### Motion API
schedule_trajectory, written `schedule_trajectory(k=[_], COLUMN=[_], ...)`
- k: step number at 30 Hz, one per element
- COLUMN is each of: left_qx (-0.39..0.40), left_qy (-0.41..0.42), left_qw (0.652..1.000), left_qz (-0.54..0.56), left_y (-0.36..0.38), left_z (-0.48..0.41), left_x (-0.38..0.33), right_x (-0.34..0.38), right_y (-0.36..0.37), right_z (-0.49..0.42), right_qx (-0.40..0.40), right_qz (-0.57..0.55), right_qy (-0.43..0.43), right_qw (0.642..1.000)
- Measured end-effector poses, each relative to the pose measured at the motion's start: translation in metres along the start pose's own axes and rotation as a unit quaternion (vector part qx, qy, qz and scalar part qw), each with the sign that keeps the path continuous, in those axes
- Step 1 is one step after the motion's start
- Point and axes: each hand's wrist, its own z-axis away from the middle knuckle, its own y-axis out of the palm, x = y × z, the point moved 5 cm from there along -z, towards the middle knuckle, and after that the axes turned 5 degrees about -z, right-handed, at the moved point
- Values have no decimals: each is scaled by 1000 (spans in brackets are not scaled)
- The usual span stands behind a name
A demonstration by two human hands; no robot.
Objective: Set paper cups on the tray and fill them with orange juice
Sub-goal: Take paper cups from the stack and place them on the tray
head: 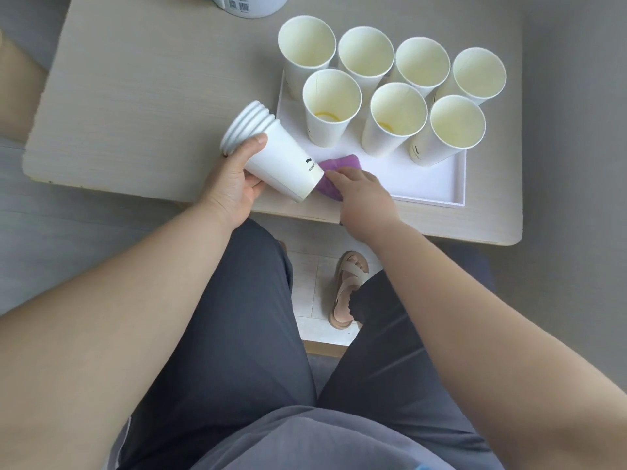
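Several white paper cups (393,118) stand upright in two rows on a white tray (431,186). Two front cups show a little orange juice at the bottom. My left hand (234,184) grips a stack of nested white paper cups (271,154), tilted on its side with the rims pointing up-left, just left of the tray's near corner. My right hand (363,195) holds a purple cloth (334,174) against the tray's front left part, just behind the stack's base.
The tray sits on a light wooden table (135,106) whose near edge is right in front of my lap. A white container (247,5) stands at the table's far edge. My sandalled foot (347,290) is on the floor under the table.
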Motion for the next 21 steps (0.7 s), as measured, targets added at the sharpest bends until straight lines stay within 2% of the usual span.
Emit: schedule_trajectory(k=[2,5,10,17,21], left_qx=[0,-14,-86,-114,-116], left_qy=[6,31,31,20,34], left_qw=[1000,999,995,990,990], left_qz=[-5,-21,43,83,77], left_y=[-3,-13,-30,-22,-36], left_z=[-1,-5,-16,-21,-18], left_x=[-6,-18,-30,-31,-45], right_x=[10,4,-3,53,45], right_y=[3,0,-1,12,7], right_z=[-6,-8,-4,-24,-27], right_qx=[4,18,11,35,40], right_qz=[-9,-43,-44,-19,-18], right_qy=[-20,-4,31,-29,-25], right_qw=[1000,999,998,999,999])
